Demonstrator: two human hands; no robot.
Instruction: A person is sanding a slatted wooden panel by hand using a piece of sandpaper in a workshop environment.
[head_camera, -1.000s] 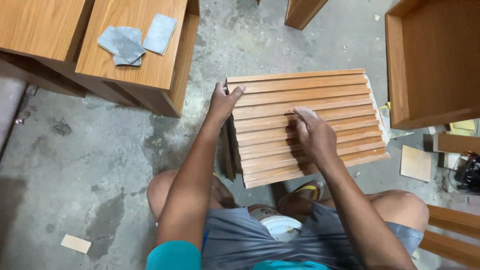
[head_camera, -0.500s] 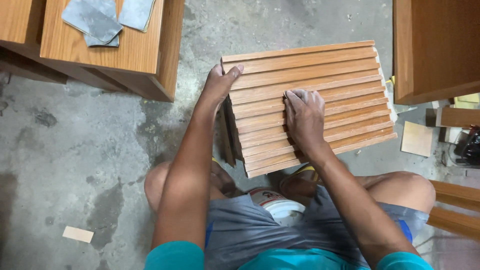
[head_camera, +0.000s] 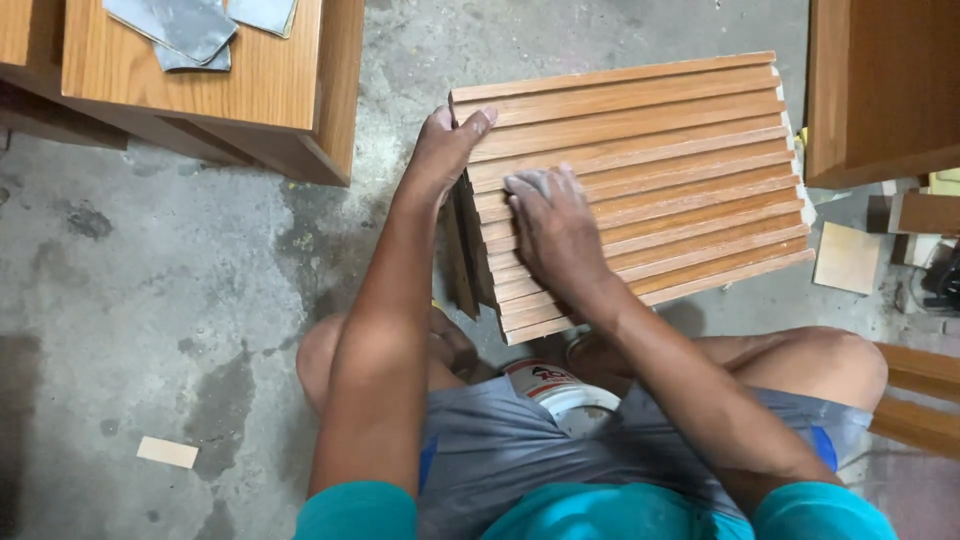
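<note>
Head view: sanding pad (head_camera: 530, 183) under right hand (head_camera: 553, 232).

1 head camera looks steeply down, close above the slatted panel (head_camera: 640, 180) and lap.

Orange-brown ribbed wooden panel (head_camera: 650, 160), grey sandpaper sheets (head_camera: 185, 28), teal shirt (head_camera: 600, 515).

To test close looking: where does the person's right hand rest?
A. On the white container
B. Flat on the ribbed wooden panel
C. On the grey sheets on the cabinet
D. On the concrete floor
B: the right hand lies palm-down across the ridges of the ribbed wooden panel, while the left hand grips its left edge.
</note>
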